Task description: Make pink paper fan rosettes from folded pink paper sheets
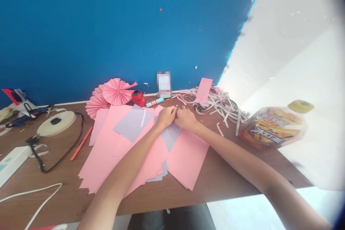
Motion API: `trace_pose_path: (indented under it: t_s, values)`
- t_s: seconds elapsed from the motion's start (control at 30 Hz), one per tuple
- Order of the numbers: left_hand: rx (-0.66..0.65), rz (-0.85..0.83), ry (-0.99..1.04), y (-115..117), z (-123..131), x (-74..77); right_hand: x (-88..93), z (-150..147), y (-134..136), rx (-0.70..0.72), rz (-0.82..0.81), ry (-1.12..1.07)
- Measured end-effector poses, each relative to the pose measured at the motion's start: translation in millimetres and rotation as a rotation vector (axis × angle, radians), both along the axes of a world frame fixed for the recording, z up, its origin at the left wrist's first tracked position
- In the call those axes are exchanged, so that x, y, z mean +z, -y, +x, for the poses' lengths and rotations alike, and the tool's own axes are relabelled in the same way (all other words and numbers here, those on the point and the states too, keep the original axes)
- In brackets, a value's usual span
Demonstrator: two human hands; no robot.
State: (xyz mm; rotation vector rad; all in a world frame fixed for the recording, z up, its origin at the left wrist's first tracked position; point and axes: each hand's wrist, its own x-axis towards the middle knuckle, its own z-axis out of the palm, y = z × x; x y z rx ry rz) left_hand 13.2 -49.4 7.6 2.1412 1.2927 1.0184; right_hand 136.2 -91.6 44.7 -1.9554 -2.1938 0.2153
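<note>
My left hand and my right hand meet over the paper stacks, fingers closed. A tiny pale bit shows between the fingertips, too small to name. Under the hands lies a grey-purple sheet, on top of pink sheets. Left of them, another grey-purple sheet carries a narrow white strip. Pink paper spreads in a fanned stack beneath my left forearm. Just behind the hands are a glue stick and a phone-like device leaning on the wall.
Pleated pink fans and a red roll stand at the back. Curled paper strips lie right of the hands, near a large bottle. Leftward are a red pen, a round white device and a power strip.
</note>
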Motion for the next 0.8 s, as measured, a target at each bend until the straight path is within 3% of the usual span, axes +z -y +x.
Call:
trace_pose_path:
  t_s: [0.13, 0.3, 0.43, 0.8]
  values:
    - [-0.013, 0.019, -0.076, -1.0, -0.2, 1.4, 3.2, 3.1, -2.3, 0.042, -0.056, -0.036]
    - [0.006, 0.029, -0.022, -1.6, -1.0, 1.0, 4.7, 7.1, -7.3, 0.058, -0.114, -0.099]
    - [0.050, 0.062, -0.148, 2.3, -1.3, 0.3, 7.8, 3.0, -1.3, 0.025, -0.036, 0.020]
    - [-0.052, 0.024, -0.420, 6.4, -0.7, 4.2, 9.3, -3.3, 5.0, -0.029, -0.044, 0.235]
